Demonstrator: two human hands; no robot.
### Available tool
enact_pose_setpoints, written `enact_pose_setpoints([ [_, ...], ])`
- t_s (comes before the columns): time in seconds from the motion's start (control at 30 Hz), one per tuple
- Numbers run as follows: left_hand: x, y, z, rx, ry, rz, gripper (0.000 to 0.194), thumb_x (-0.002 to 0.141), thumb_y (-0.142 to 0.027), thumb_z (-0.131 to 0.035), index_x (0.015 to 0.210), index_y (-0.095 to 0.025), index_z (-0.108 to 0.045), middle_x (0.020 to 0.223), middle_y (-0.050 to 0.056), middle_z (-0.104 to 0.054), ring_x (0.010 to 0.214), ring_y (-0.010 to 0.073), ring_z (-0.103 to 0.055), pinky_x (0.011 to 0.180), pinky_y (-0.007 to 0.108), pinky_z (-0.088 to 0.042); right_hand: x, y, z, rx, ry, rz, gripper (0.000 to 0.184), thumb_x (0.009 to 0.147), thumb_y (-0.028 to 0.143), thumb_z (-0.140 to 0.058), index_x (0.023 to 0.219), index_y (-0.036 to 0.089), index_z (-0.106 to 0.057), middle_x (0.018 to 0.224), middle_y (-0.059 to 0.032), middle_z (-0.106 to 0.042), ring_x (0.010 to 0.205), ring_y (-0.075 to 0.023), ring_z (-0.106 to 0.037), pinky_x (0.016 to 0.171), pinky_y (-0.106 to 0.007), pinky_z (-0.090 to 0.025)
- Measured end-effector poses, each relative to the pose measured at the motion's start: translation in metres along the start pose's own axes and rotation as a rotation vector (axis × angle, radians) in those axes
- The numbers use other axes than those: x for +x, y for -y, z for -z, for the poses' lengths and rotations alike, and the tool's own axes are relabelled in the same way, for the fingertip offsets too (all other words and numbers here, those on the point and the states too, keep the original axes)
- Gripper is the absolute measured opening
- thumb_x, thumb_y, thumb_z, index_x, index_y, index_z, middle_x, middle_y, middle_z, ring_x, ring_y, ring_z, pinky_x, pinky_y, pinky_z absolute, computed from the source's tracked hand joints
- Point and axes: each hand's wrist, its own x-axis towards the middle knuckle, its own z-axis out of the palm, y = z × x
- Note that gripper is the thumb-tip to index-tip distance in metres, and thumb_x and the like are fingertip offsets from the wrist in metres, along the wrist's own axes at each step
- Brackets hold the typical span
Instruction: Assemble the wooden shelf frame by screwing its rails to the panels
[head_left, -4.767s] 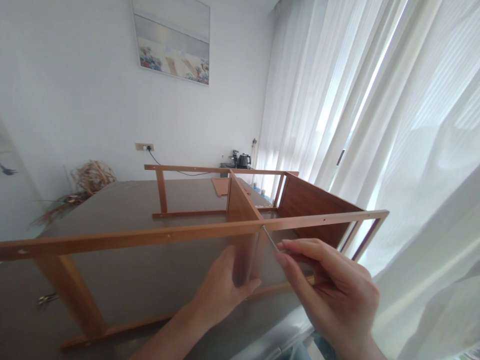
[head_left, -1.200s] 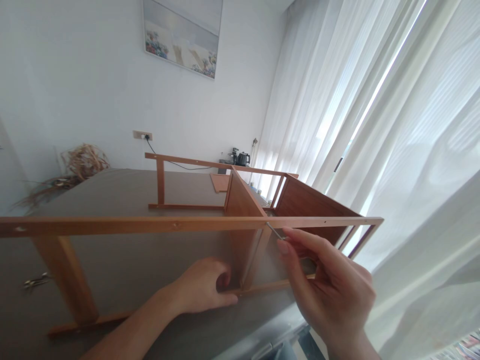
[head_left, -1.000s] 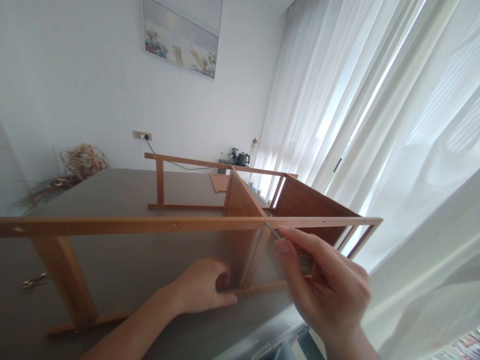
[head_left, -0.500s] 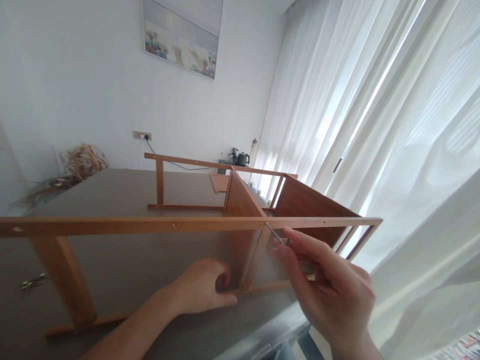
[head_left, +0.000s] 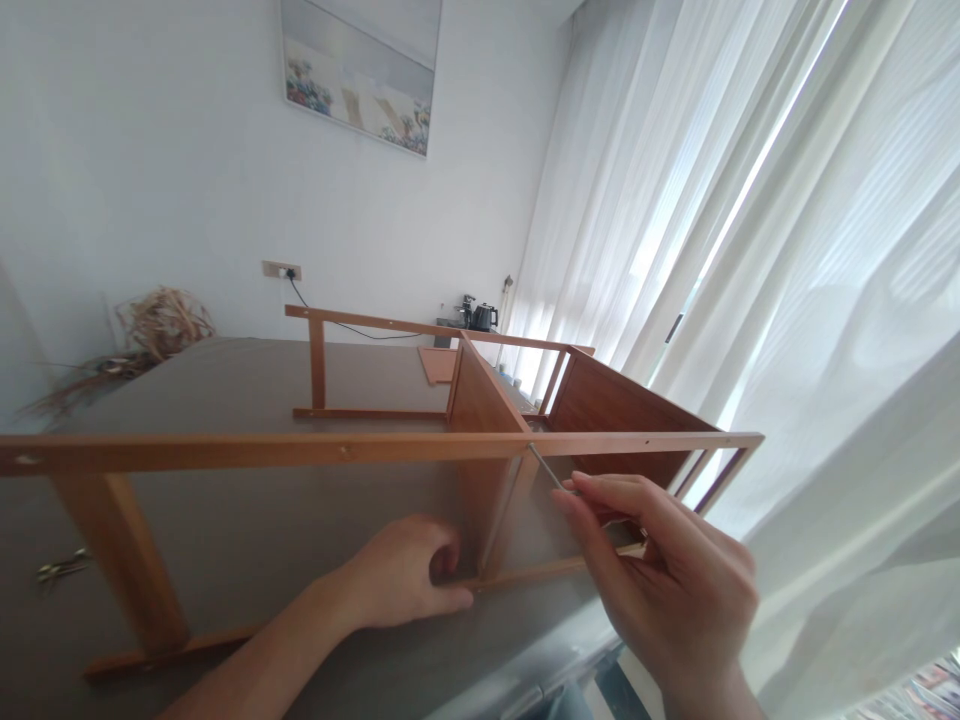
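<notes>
A bamboo shelf frame lies on its side, with a long front rail crossing the view. A wooden divider panel stands behind that rail, joined to a darker back panel at the right. My right hand pinches a thin metal hex key, whose tip sits at a hole in the front rail. My left hand curls around a lower wooden rail at the divider's bottom edge. The key's short end is hidden in my right fingers.
The frame rests on a grey tabletop. Small metal fittings lie at the left, and a flat wooden piece lies beyond the divider. White curtains hang close on the right, and a kettle stands far back.
My right hand has dropped slightly and turned, swinging the hex key's outer end, while its tip stays at the hole. My left hand has not moved.
</notes>
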Motion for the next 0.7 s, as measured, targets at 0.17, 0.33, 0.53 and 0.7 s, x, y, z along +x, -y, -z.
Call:
enact_pose_setpoints([
  [0.17, -0.0005, -0.0021, 0.0016, 0.013, 0.002, 0.002, 0.032, 0.074, -0.053, -0.075, 0.080, -0.024, -0.066, 0.082, -0.001, -0.071, 0.075, 0.0181, -0.064, 0.063, 0.028, -0.035, 0.0009, 0.0030, 0.0006, -0.015, 0.010, -0.010, 0.010, 0.086, 0.013, -0.079, 0.091, 0.019, -0.072, 0.076, 0.0017, -0.073, 0.060, -0.0075, -0.065, 0.054, -0.018, -0.053],
  [0.33, -0.0011, -0.0014, 0.0010, 0.019, 0.003, 0.002, 0.033, 0.075, -0.056, -0.075, 0.079, -0.024, -0.066, 0.081, -0.001, -0.070, 0.074, 0.0184, -0.063, 0.063, 0.028, -0.035, 0.0002, 0.0046, 0.0009, -0.050, -0.006, 0.023, 0.014, 0.085, 0.011, -0.078, 0.096, 0.019, -0.074, 0.087, -0.0007, -0.075, 0.070, -0.0091, -0.069, 0.061, -0.019, -0.055],
  [0.53, -0.0007, -0.0015, 0.0011, 0.009, -0.002, -0.002, 0.032, 0.074, -0.054, -0.075, 0.079, -0.024, -0.065, 0.081, -0.001, -0.070, 0.074, 0.0182, -0.063, 0.063, 0.028, -0.035, 0.0004, 0.0048, 0.0016, -0.073, 0.000, 0.067, 0.014, 0.084, 0.010, -0.079, 0.093, 0.019, -0.074, 0.084, -0.0004, -0.075, 0.067, -0.0090, -0.068, 0.059, -0.019, -0.054],
  [0.7, -0.0010, -0.0022, 0.0011, 0.013, 0.002, 0.003, 0.032, 0.074, -0.055, -0.075, 0.078, -0.024, -0.065, 0.080, -0.002, -0.070, 0.073, 0.0177, -0.063, 0.062, 0.028, -0.035, 0.0015, 0.0071, 0.0010, -0.044, 0.014, 0.038, 0.010, 0.085, 0.010, -0.078, 0.085, 0.018, -0.072, 0.076, 0.0012, -0.072, 0.062, -0.0073, -0.065, 0.057, -0.017, -0.052],
])
